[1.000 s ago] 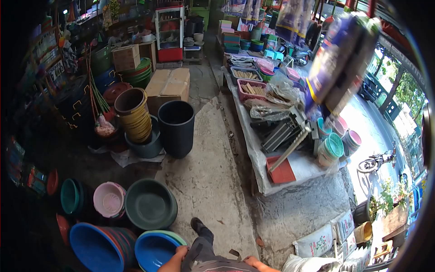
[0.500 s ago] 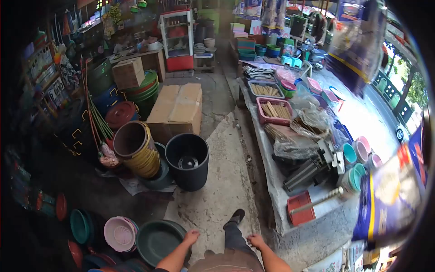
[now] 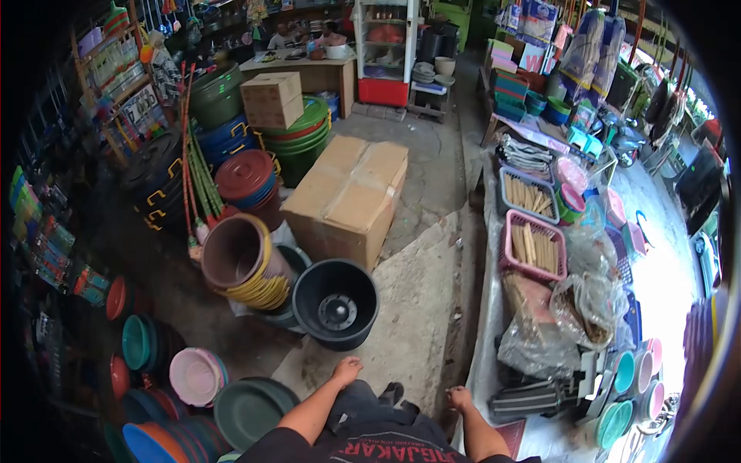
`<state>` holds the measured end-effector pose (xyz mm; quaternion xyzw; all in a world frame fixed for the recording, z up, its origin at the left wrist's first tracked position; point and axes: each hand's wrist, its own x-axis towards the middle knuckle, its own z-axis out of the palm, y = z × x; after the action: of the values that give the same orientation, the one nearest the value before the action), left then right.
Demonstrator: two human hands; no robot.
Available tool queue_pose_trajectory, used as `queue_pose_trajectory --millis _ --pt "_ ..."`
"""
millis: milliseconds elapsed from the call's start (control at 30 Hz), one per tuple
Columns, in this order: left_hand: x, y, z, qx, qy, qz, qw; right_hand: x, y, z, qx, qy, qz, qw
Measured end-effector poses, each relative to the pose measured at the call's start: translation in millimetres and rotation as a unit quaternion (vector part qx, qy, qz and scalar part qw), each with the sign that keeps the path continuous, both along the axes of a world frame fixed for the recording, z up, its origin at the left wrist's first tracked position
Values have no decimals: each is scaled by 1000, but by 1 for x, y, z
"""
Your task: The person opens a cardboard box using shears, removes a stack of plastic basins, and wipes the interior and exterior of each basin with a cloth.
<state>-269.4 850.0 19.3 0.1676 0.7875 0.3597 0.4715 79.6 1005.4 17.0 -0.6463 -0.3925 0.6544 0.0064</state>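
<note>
My left hand [image 3: 347,370] hangs in front of my body at the lower middle, its fingers curled; what they hold, if anything, is too small to tell. Just beyond it stands a black bucket [image 3: 335,302], not touched by the hand. My right hand [image 3: 460,398] is at my right side near the table edge, fingers curled in, with nothing visible in it. A stack of brown buckets with yellow handles [image 3: 245,258] stands left of the black one. Behind them sits a large taped cardboard box [image 3: 347,193].
On the right, a long table [image 3: 485,309] bears baskets of wooden sticks [image 3: 532,245], plastic bags and pastel cups. Basins [image 3: 251,413] are stacked at lower left. A concrete walkway [image 3: 417,309] runs between. People sit behind a far desk [image 3: 309,69].
The view has turned left and moved forward, so the black bucket and cardboard box are nearer my hands. The hanging packets at the right have mostly left the view.
</note>
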Motion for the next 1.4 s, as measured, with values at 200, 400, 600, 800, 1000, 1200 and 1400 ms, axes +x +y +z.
queue_pose_trajectory --millis 200,400,600,800,1000,1200,1400 --pt "14 93 31 -64 14 -203 977 -83 110 8 103 45 -25 993" --pt "-27 247 12 -32 66 -301 951 -31 154 -156 91 -84 369 921" --pt "-104 404 20 -2 69 -323 944 -14 326 -101 165 -192 255 933" --pt "-157 499 25 -45 90 -329 939 -139 452 7 93 10 -151 984" --pt "-181 579 -1 -90 73 -373 921 -193 540 -78 320 -80 262 907" --pt "-227 717 -4 -199 137 -410 879 -263 757 -38 -41 -29 -70 996" --pt "-264 874 112 -79 28 -484 871 -342 927 -14 96 52 9 994"
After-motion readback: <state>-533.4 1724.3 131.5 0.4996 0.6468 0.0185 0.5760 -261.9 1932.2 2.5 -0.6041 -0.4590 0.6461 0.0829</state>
